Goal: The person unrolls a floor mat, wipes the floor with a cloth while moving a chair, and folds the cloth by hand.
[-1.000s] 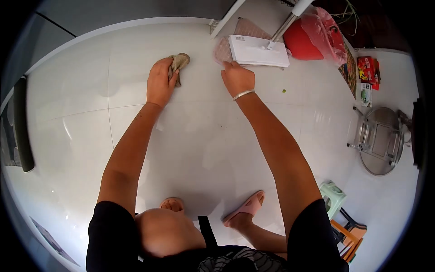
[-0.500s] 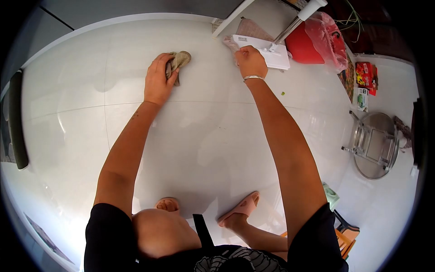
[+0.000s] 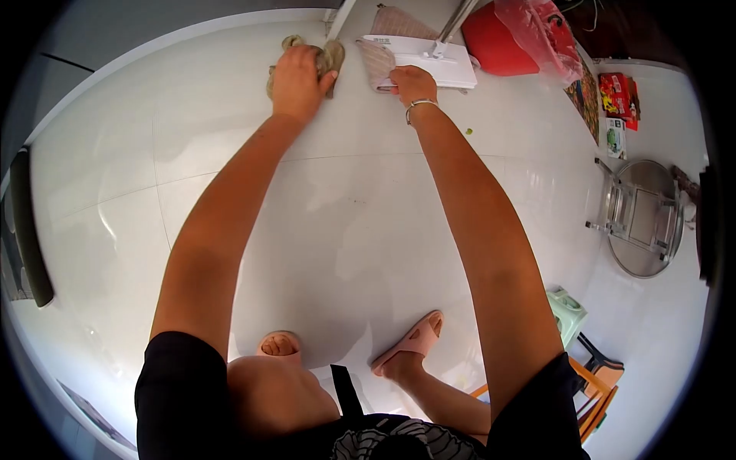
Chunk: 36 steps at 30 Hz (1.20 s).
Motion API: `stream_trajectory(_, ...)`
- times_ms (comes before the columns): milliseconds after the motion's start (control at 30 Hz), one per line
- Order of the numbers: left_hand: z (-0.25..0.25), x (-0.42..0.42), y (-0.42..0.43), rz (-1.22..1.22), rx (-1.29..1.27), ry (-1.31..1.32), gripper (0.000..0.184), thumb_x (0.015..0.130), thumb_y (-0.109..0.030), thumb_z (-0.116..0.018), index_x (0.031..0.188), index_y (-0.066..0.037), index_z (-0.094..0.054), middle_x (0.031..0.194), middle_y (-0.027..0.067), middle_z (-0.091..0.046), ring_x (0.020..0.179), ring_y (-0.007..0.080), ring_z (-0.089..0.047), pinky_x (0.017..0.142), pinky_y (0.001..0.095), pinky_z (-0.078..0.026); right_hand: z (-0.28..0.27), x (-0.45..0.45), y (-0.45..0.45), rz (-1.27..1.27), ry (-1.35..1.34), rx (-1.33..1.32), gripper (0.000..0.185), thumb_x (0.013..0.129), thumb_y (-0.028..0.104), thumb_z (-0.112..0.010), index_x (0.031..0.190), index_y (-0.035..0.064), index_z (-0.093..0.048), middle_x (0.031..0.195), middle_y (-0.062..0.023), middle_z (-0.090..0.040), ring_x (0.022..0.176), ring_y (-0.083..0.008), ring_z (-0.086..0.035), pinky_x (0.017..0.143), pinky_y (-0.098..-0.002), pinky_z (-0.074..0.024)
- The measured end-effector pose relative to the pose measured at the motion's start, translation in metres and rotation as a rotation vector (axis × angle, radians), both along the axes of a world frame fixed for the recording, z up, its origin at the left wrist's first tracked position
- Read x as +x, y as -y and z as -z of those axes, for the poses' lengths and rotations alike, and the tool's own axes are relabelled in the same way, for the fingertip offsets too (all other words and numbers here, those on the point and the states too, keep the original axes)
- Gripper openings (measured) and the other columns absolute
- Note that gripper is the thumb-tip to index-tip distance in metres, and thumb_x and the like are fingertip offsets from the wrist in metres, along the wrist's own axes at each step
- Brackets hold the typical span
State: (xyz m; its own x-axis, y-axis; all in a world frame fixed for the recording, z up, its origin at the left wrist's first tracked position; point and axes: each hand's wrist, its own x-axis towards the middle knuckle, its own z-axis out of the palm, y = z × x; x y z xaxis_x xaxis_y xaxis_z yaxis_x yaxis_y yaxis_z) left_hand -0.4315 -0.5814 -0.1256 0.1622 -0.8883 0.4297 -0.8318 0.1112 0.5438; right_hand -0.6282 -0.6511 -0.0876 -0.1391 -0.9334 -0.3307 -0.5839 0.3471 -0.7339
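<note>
My left hand (image 3: pixel 297 83) is pressed over a crumpled olive-grey rag (image 3: pixel 335 60) on the tiled floor, its fingers curled on the cloth. Parts of the rag stick out on both sides of the hand. My right hand (image 3: pixel 415 81) pinches the edge of a pinkish mop cloth (image 3: pixel 376 63) at the left end of a flat mop. The cloth is folded over that end of the white mop plate (image 3: pixel 452 70), and more of it shows behind. A metal mop handle (image 3: pixel 458 21) rises from the plate. My right fingertips are partly hidden.
A red bag with clear plastic (image 3: pixel 502 42) stands right of the mop. A white post (image 3: pixel 341 19) and grey cabinet front (image 3: pixel 153 31) border the far side. A folded metal stool (image 3: pixel 644 218), red packages (image 3: pixel 619 100) and a green plastic item (image 3: pixel 566 314) lie rightward.
My left hand and the rag have moved forward and slightly right, and the rag is more spread out. My right hand has turned, now pinching the mop cloth's folded edge. The view has shifted.
</note>
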Motion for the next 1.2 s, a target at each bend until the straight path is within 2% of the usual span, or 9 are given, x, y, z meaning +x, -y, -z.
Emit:
stream_trajectory(367,0.015,-0.115,-0.067,0.44,0.002,0.225,0.04,0.084,-0.013,-0.058,0.119,0.005,-0.055,0.125,0.0157,-0.054,0.122,0.0288,-0.046,0.106,0.0375,-0.036,-0.003,0.0,-0.001,-0.061,0.017,-0.002,0.026,0.079,0.02,-0.063,0.096,0.0014,-0.07,0.08,-0.0055,-0.069,0.065,-0.0131,-0.064,0.066,-0.0264,-0.05)
stream_trajectory(433,0.012,-0.127,-0.079,0.847,0.035,0.097,0.023,0.087,-0.01,-0.056,0.109,-0.003,-0.06,0.114,0.0092,-0.058,0.115,0.0253,-0.051,0.099,0.036,-0.041,-0.001,-0.001,0.002,-0.103,-0.066,-0.033,0.025,0.082,0.023,-0.061,0.097,0.0056,-0.07,0.088,-0.0083,-0.07,0.077,-0.0197,-0.066,0.074,-0.0316,-0.0507)
stream_trajectory(533,-0.007,-0.13,-0.098,0.887,0.378,-0.366,0.011,0.09,-0.011,-0.055,0.099,-0.006,-0.061,0.105,0.0055,-0.06,0.109,0.0232,-0.054,0.094,0.0368,-0.043,-0.002,0.002,-0.002,-0.141,-0.139,-0.08,0.023,0.085,0.026,-0.06,0.098,0.0107,-0.07,0.096,-0.0106,-0.07,0.091,-0.0282,-0.066,0.082,-0.0374,-0.0512)
stream_trajectory(600,-0.019,-0.121,-0.093,0.881,0.522,-0.342,0.02,0.096,-0.014,-0.05,0.111,-0.007,-0.06,0.113,0.0064,-0.062,0.106,0.022,-0.056,0.093,0.0355,-0.043,-0.007,0.002,-0.006,-0.123,-0.108,-0.17,0.022,0.083,0.02,-0.063,0.099,0.0054,-0.068,0.084,-0.0036,-0.069,0.068,-0.0123,-0.065,0.066,-0.0268,-0.0504)
stream_trajectory(633,-0.023,-0.116,-0.091,0.775,0.635,-0.682,0.019,0.096,-0.016,-0.049,0.109,-0.006,-0.059,0.104,0.0068,-0.061,0.099,0.0209,-0.056,0.088,0.0348,-0.045,-0.019,0.002,-0.017,-0.114,-0.113,-0.171,0.022,0.083,0.02,-0.063,0.099,0.0054,-0.068,0.084,-0.0036,-0.069,0.068,-0.0123,-0.065,0.066,-0.0268,-0.0504)
stream_trajectory(667,-0.029,-0.119,-0.093,0.654,0.742,-1.026,0.019,0.096,-0.017,-0.049,0.107,-0.005,-0.059,0.095,0.0072,-0.06,0.091,0.0198,-0.056,0.084,0.0341,-0.046,-0.034,-0.006,-0.032,-0.12,0.025,-0.203,0.021,0.085,0.02,-0.063,0.101,0.0065,-0.067,0.087,-0.0021,-0.068,0.071,-0.0116,-0.064,0.067,-0.0269,-0.0501)
stream_trajectory(800,-0.014,-0.112,-0.096,0.553,0.428,-1.026,0.021,0.098,-0.02,-0.048,0.113,-0.01,-0.059,0.091,0.0039,-0.058,0.079,0.0139,-0.053,0.07,0.0282,-0.046,-0.062,-0.014,-0.067,-0.124,0.296,-0.316,0.02,0.09,0.02,-0.061,0.107,0.0088,-0.065,0.093,0.0015,-0.065,0.084,-0.009,-0.061,0.073,-0.026,-0.0483)
stream_trajectory(967,-0.075,-0.053,-0.119,0.313,0.52,-1.444,0.025,0.1,-0.025,-0.047,0.122,-0.016,-0.055,0.09,-0.004,-0.055,0.073,0.0061,-0.046,0.062,0.0193,-0.038,-0.079,-0.018,-0.136,-0.268,0.31,-0.498,0.037,0.089,0.021,-0.064,0.122,0.0067,-0.058,0.12,-0.0112,-0.057,0.111,-0.0209,-0.053,0.094,-0.0337,-0.0424)
stream_trajectory(1200,-0.085,-0.023,-0.187,0.147,0.443,-1.989,0.055,0.103,-0.048,-0.024,0.137,-0.009,-0.042,0.136,0.0073,-0.046,0.126,0.0207,-0.045,0.104,0.0364,-0.04,-0.036,0.074,-0.23,-0.458,0.212,-0.578,0.056,0.086,0.021,-0.064,0.136,0.0061,-0.045,0.147,-0.0169,-0.032,0.133,-0.0393,-0.031,0.109,-0.0439,-0.031)
